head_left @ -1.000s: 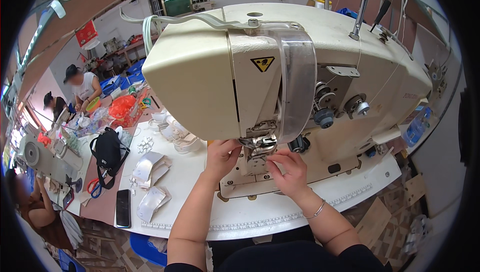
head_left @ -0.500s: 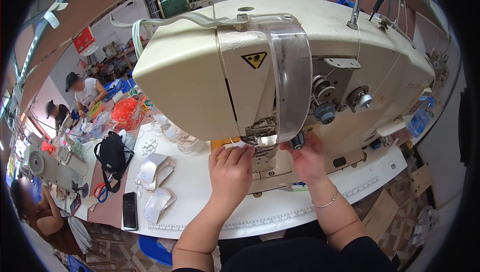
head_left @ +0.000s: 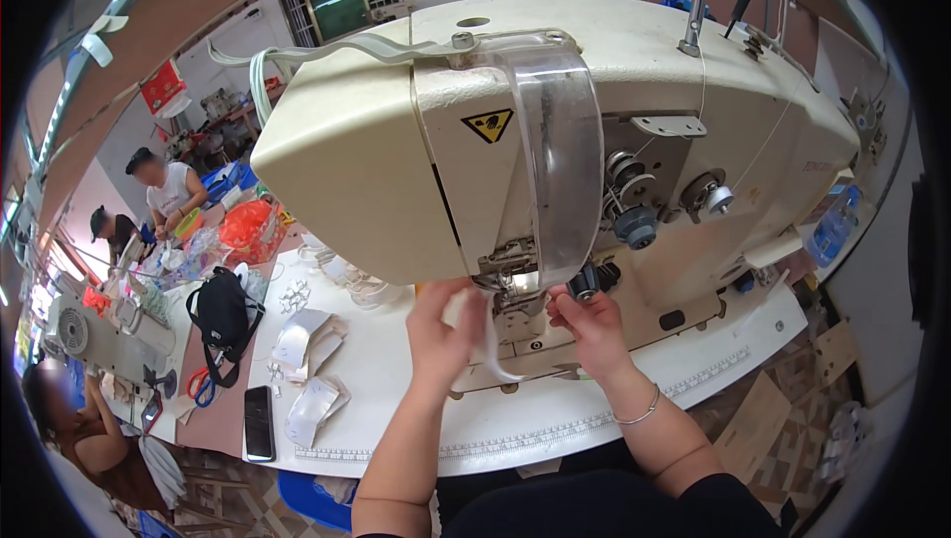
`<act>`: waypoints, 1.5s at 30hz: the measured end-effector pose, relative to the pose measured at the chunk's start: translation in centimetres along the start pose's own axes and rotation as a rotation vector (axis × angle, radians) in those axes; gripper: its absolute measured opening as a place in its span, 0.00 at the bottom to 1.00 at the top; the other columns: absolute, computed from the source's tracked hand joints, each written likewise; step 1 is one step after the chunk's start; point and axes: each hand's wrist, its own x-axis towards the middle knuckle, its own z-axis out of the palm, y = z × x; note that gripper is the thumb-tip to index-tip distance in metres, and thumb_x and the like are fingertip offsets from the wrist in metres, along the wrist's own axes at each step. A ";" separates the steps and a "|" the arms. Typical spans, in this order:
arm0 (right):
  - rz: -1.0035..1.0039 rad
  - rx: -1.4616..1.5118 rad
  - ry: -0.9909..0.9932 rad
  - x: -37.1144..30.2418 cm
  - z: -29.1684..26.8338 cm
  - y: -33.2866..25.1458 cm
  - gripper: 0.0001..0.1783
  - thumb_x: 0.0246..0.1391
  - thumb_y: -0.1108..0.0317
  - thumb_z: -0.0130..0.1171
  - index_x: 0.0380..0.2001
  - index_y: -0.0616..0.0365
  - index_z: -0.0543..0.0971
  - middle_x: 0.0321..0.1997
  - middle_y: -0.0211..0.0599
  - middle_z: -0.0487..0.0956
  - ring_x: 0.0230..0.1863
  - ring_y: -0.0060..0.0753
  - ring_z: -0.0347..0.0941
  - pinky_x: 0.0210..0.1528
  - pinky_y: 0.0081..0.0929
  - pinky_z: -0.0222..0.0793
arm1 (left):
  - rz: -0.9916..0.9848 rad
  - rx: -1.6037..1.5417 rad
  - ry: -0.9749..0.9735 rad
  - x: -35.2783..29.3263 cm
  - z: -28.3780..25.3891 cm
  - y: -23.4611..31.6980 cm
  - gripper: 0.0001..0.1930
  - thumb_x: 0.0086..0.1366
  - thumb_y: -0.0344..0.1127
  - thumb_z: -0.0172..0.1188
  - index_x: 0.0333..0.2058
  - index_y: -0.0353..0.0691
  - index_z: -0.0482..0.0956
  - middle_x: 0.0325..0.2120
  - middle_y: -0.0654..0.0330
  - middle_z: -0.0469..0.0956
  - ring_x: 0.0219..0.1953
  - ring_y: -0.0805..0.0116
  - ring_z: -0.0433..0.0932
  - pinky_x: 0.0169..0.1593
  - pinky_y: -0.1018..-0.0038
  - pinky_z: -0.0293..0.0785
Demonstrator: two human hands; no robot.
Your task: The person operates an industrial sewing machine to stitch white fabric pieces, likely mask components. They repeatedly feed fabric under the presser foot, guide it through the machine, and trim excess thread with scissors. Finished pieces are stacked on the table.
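Left hand (head_left: 441,332): up by the needle area, pretty blurry. Its grip looks bunched up, but we honestly can't tell if it's closed on anything.
White strip (head_left: 492,355): hanging just to the right of the left grip, curling rightward at its lower end, in front of the machine's base. Whether the fingers actually have it, we can't say; its upper end gets lost near the hand and the metal bits.
Right hand (head_left: 591,328): bracelet (head_left: 642,407) on the wrist, thumb and fingertips drawn close together. We can't make out anything pinched in that grip. The strip is off to its left, clearly apart from it.
Dark knob (head_left: 584,283): right at the right fingertips; touching or just behind them, we can't tell.
Sewing machine (head_left: 347,161): big cream one, filling the middle of our view, with a clear guard (head_left: 565,161) down its front, right above the hands.
Desk (head_left: 384,370): white top, measuring tape (head_left: 525,439) along the near edge. Left of our left arm we've got pale curved pieces (head_left: 305,340) in two stacks and a phone (head_left: 260,424) near the edge.
Further left: black bag (head_left: 223,318), with scissors (head_left: 203,386) just beside it.
Background: a person in a white top (head_left: 176,191), leaning over stuff at the far left.
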 end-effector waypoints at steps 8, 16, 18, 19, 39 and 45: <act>-0.033 -0.359 -0.088 -0.8 0.9 -0.1 0.09 0.52 0.67 0.56 0.33 0.61 0.76 0.30 0.30 0.77 0.31 0.16 0.71 0.37 0.15 0.67 | -0.450 -0.854 -0.216 1.3 0.2 -1.5 0.12 0.59 0.29 0.55 0.41 0.37 0.69 0.34 0.60 0.75 0.37 0.73 0.74 0.42 0.76 0.72; 0.103 -0.605 -0.249 -1.3 2.7 -1.4 0.12 0.52 0.68 0.56 0.37 0.65 0.77 0.30 0.31 0.78 0.32 0.18 0.72 0.37 0.17 0.68 | -0.546 -1.032 -0.236 0.0 0.1 -0.9 0.12 0.58 0.27 0.56 0.41 0.37 0.70 0.36 0.60 0.75 0.37 0.72 0.74 0.42 0.75 0.72; 0.145 -0.608 -0.241 -1.4 3.1 -1.7 0.13 0.52 0.67 0.56 0.37 0.66 0.77 0.30 0.32 0.78 0.30 0.18 0.72 0.35 0.17 0.68 | -0.554 -1.052 -0.219 0.0 0.3 -0.8 0.12 0.57 0.26 0.57 0.41 0.36 0.70 0.36 0.60 0.74 0.37 0.72 0.74 0.42 0.75 0.73; 0.144 -0.593 -0.239 -1.3 2.9 -1.6 0.13 0.51 0.66 0.57 0.37 0.65 0.77 0.29 0.32 0.78 0.30 0.18 0.72 0.35 0.17 0.68 | -0.559 -1.055 -0.213 0.0 0.4 -0.8 0.12 0.57 0.26 0.57 0.41 0.36 0.70 0.35 0.60 0.74 0.37 0.72 0.74 0.42 0.75 0.73; 0.336 -0.546 -0.443 2.5 -1.1 -5.3 0.13 0.47 0.64 0.61 0.31 0.64 0.78 0.28 0.29 0.77 0.30 0.15 0.69 0.34 0.14 0.66 | -0.549 -1.071 -0.064 -4.7 3.1 0.1 0.11 0.59 0.31 0.56 0.41 0.40 0.70 0.37 0.61 0.75 0.38 0.72 0.75 0.40 0.75 0.75; 0.338 -0.453 -0.369 2.2 -0.4 -4.4 0.12 0.47 0.64 0.62 0.31 0.63 0.79 0.28 0.28 0.77 0.30 0.14 0.69 0.32 0.14 0.65 | -0.551 -1.061 -0.061 -3.1 2.3 0.5 0.12 0.57 0.29 0.58 0.40 0.36 0.70 0.35 0.60 0.75 0.36 0.72 0.75 0.38 0.74 0.75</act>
